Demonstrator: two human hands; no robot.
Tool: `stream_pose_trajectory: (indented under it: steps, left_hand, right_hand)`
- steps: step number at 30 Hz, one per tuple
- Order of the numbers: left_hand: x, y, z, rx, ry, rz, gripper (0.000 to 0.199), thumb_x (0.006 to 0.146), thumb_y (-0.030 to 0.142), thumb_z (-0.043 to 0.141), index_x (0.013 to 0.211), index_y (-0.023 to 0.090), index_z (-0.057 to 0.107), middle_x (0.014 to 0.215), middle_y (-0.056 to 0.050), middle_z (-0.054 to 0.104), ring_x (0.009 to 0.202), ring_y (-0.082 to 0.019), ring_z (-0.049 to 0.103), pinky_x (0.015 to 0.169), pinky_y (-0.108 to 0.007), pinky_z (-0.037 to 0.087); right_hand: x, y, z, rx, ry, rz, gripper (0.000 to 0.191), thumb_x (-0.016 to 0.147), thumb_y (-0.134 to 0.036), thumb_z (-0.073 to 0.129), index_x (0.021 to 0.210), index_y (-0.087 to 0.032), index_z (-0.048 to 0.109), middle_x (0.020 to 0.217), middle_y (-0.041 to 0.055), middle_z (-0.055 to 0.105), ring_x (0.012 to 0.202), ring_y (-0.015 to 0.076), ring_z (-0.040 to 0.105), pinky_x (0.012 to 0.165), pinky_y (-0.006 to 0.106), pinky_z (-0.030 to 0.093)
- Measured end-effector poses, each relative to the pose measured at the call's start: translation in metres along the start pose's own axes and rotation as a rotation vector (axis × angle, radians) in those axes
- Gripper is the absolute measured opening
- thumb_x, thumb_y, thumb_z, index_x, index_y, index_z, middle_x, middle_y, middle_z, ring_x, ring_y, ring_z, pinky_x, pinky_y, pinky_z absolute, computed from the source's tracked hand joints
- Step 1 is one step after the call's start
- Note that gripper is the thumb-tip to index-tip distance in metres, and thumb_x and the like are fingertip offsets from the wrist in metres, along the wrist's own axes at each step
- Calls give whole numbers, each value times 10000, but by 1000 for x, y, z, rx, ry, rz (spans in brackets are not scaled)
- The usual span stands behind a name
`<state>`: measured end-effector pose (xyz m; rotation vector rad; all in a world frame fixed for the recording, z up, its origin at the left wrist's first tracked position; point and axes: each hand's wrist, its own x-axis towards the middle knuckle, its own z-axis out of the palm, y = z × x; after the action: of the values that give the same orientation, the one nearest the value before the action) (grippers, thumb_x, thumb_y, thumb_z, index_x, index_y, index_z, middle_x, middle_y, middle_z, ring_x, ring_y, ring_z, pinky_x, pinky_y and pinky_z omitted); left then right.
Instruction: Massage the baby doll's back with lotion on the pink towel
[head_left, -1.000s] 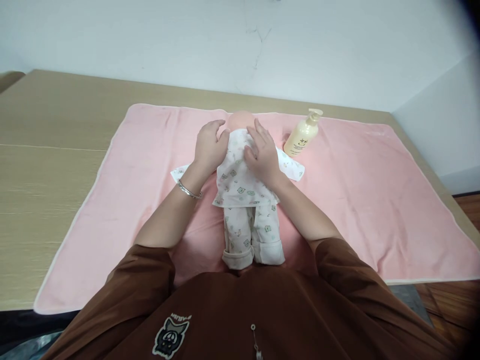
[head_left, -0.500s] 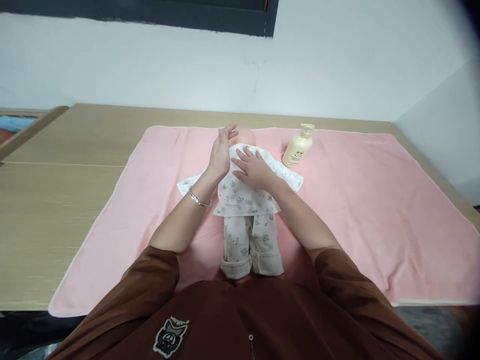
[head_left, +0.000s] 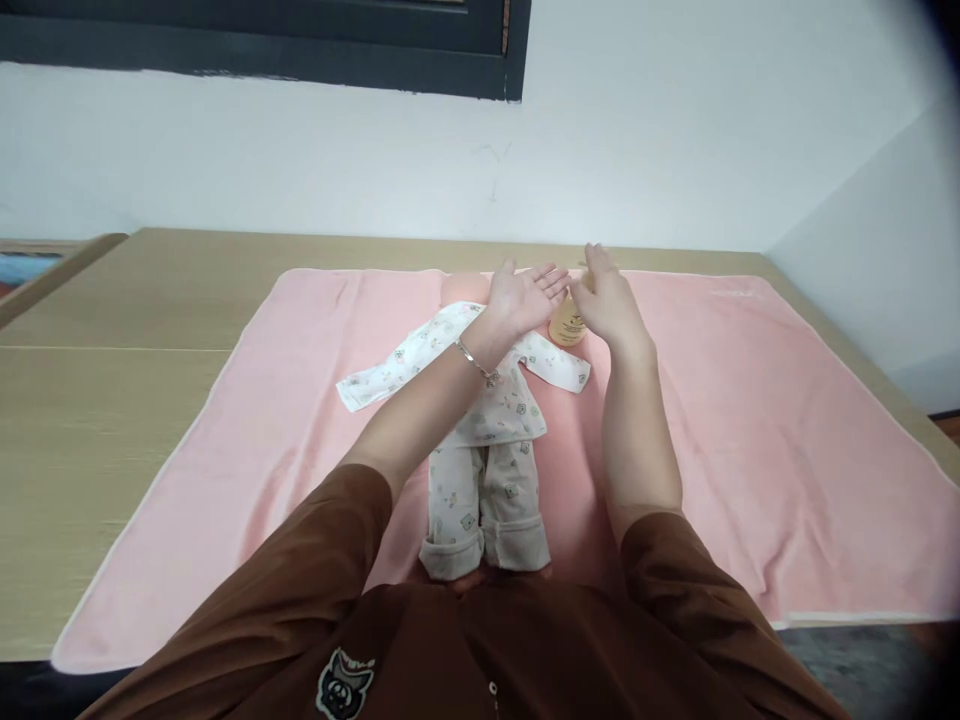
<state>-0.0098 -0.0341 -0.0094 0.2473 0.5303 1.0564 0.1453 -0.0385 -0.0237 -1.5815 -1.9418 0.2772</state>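
Note:
A doll [head_left: 465, 289] lies on its back or front, I cannot tell which, dressed in a white printed top [head_left: 491, 415] and matching trousers [head_left: 454, 500] with turned-up cuffs. My left hand [head_left: 526, 298] is above the doll's upper body, palm up, fingers stretched out towards the bottle and nothing visible in it. Beside it, my right hand [head_left: 611, 308] is raised at the pump bottle [head_left: 568, 328], fingers extended and thumb apart. It covers the bottle's upper part, so whether it touches the pump is hidden.
A pink blanket [head_left: 720, 430] with a pale edge covers much of the wooden table [head_left: 97, 420]. White wall [head_left: 637, 150] rises behind the table, with a dark frame [head_left: 420, 60] at upper left.
Both hands have left the doll's head and chest area and moved right towards the pump bottle. My left hand has turned palm up. The view has shifted slightly.

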Motion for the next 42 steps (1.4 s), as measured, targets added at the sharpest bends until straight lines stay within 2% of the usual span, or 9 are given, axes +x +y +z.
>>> stream_pose_trajectory:
  steps: [5, 11, 17, 22, 28, 33, 37, 40, 42]
  left_hand:
    - [20, -7, 1, -121, 16, -33, 712, 1086, 455, 275, 1665, 40, 280, 1686, -215, 424, 1597, -257, 406, 1229, -383, 468]
    - [18, -5, 2, -119, 19, -52, 722, 1093, 462, 275, 1671, 30, 259, 1704, -215, 394, 1621, -258, 355, 1264, -388, 415]
    - [-43, -3, -12, 43, 4, 13, 749, 1089, 512, 293, 1703, 96, 184, 1777, -159, 262, 1665, -226, 221, 1321, -381, 319]
    - [-104, 10, -37, 309, -15, 124, 736, 1068, 593, 173, 1661, 192, 342, 1676, -144, 466, 1634, -266, 330, 1328, -472, 336]
    - [-133, 29, -48, 587, -61, 252, 819, 1017, 702, 172, 1549, 177, 505, 1575, -178, 563, 1620, -360, 350, 1284, -553, 400]
    - [-159, 30, -33, 498, -86, 207, 815, 1051, 646, 68, 1413, 151, 605, 1485, -157, 643, 1594, -334, 408, 1310, -513, 393]
    - [-191, 39, -20, 467, -181, 139, 918, 1038, 639, -72, 1302, 165, 669, 1414, -129, 694, 1609, -338, 376, 1289, -536, 435]
    - [-208, 51, -18, 432, -192, 280, 935, 1049, 637, -106, 1288, 186, 677, 1437, -58, 689, 1619, -306, 344, 1294, -532, 403]
    - [-212, 50, -18, 468, -191, 380, 966, 1046, 570, -189, 1368, 181, 634, 1481, -8, 659, 1620, -260, 320, 1312, -513, 343]
  right_hand:
    - [-1, -14, 14, -220, 51, 9, 542, 911, -114, 357, 1409, -48, 563, 1515, 244, 586, 1509, 379, 471, 1281, 641, 315]
    - [-2, -20, 17, -279, 92, 34, 494, 956, -152, 321, 1342, -126, 627, 1498, 214, 617, 1473, 345, 511, 1285, 688, 257]
    - [-2, -18, 15, -204, 15, 134, 543, 1027, -373, 360, 1503, -177, 534, 1699, 185, 417, 1616, 369, 322, 1242, 829, 173]
    - [0, -11, 19, -96, 57, 104, 542, 1035, -460, 399, 1478, -196, 566, 1698, 181, 419, 1635, 377, 285, 1256, 827, 123]
    - [-2, -15, 18, 33, 109, 141, 555, 1035, -551, 421, 1433, -212, 607, 1740, 171, 338, 1655, 428, 205, 1255, 838, 93]
    - [-42, -79, 16, 50, 57, -185, 569, 1081, -566, 291, 1598, -355, 397, 1777, 57, 280, 1668, 360, 202, 1308, 770, 126]
    - [-95, -139, 17, -16, 18, -414, 693, 1075, -610, 198, 1657, -246, 291, 1817, 109, 100, 1668, 356, -113, 1355, 689, 8]
    - [-131, -166, 20, -54, -3, -652, 815, 1040, -665, 253, 1713, -224, 123, 1798, 105, 199, 1655, 285, -149, 1394, 575, -48]
    - [-148, -178, 23, -92, -24, -794, 863, 995, -704, 373, 1705, -241, 214, 1768, 61, 306, 1660, 258, -122, 1410, 515, -36]
